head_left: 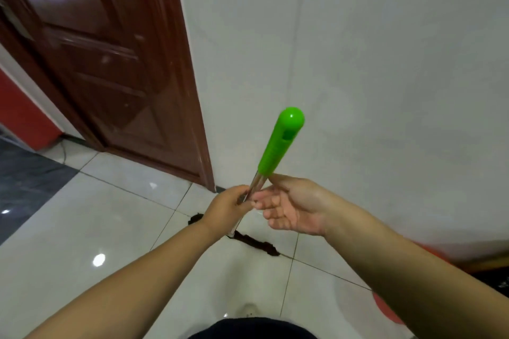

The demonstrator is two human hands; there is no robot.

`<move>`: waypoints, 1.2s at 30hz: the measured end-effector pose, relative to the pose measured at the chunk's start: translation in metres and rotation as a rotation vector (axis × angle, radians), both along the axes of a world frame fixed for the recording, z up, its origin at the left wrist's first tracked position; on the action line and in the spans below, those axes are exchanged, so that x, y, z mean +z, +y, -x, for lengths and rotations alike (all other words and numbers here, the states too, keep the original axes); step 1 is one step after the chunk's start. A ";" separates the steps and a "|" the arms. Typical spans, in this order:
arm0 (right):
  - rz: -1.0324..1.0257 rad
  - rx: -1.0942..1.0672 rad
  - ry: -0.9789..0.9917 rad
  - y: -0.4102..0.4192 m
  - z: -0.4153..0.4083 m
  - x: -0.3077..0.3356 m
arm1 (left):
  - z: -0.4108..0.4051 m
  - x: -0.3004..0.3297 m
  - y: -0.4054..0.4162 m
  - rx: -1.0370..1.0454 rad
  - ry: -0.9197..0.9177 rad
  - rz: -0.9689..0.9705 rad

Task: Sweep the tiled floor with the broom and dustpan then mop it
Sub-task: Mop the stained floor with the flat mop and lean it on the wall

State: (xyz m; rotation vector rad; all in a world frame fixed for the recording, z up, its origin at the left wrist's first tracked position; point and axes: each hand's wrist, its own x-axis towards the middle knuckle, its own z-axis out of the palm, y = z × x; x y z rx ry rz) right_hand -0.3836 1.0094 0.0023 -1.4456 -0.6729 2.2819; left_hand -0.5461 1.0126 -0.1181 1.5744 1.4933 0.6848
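Glossy white floor tiles (115, 217) met a brown door (115, 63). Left hand (225, 208) gripped the metal pole (254, 187); right hand (292, 208) cupped loosely beside it, fingers relaxed.

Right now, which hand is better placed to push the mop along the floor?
Probably the left hand: its fingers are curled round the metal pole below the green grip. The right hand is open, with only its thumb touching the pole.

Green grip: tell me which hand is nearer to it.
Right. The right hand lies just below the green grip, its thumb touching the grip's lower end. The left hand holds the metal pole further down.
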 end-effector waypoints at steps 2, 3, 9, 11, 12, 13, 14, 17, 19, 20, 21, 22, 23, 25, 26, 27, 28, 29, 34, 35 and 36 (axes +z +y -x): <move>-0.190 -0.066 -0.192 0.017 0.008 -0.009 | 0.007 -0.002 0.020 0.019 0.029 -0.033; -0.293 -0.098 -0.284 0.026 0.013 -0.011 | 0.010 -0.004 0.030 0.007 0.030 -0.038; -0.834 -0.068 -0.477 0.078 0.046 -0.016 | 0.020 -0.001 0.087 -0.008 -0.124 0.043; -0.880 -0.079 -0.485 0.098 0.059 -0.019 | 0.024 0.001 0.108 -0.038 -0.102 0.018; -0.885 -0.091 -0.496 0.108 0.066 -0.022 | 0.026 0.002 0.118 -0.052 -0.087 0.004; -0.887 -0.109 -0.512 0.120 0.073 -0.024 | 0.029 0.002 0.128 -0.063 -0.074 -0.008; -0.889 -0.125 -0.535 0.132 0.080 -0.026 | 0.033 0.002 0.138 -0.068 -0.068 -0.014; -0.898 -0.143 -0.636 0.171 0.100 -0.027 | 0.046 0.000 0.172 -0.069 -0.063 -0.028; -0.891 -0.149 -0.678 0.196 0.111 -0.028 | 0.056 0.000 0.196 -0.085 -0.046 -0.030; -0.881 -0.155 -0.694 0.208 0.116 -0.028 | 0.061 0.000 0.208 -0.101 -0.039 -0.022; -0.869 -0.162 -0.712 0.219 0.121 -0.028 | 0.066 0.000 0.219 -0.119 -0.046 -0.008; -0.856 -0.168 -0.730 0.230 0.126 -0.028 | 0.070 0.000 0.229 -0.138 -0.072 0.009; -0.845 -0.175 -0.750 0.239 0.130 -0.029 | 0.073 -0.002 0.239 -0.154 -0.087 0.018; -0.827 -0.199 -0.793 0.256 0.137 -0.032 | 0.076 -0.005 0.256 -0.161 -0.054 -0.012; -0.819 -0.218 -0.811 0.264 0.139 -0.033 | 0.077 -0.006 0.265 -0.169 -0.038 -0.025; -0.813 -0.234 -0.828 0.272 0.141 -0.034 | 0.077 -0.007 0.274 -0.179 -0.031 -0.026; -0.807 -0.244 -0.843 0.279 0.142 -0.035 | 0.076 -0.007 0.282 -0.194 -0.018 -0.015; -0.804 -0.252 -0.857 0.286 0.142 -0.035 | 0.076 -0.008 0.289 -0.208 -0.002 -0.005; -0.781 -0.279 -0.907 0.312 0.145 -0.042 | 0.075 -0.009 0.317 -0.245 0.027 0.000; -0.781 -0.282 -0.923 0.317 0.146 -0.043 | 0.074 -0.009 0.321 -0.257 0.038 -0.005; -0.780 -0.286 -0.938 0.322 0.145 -0.043 | 0.073 -0.009 0.325 -0.267 0.043 -0.007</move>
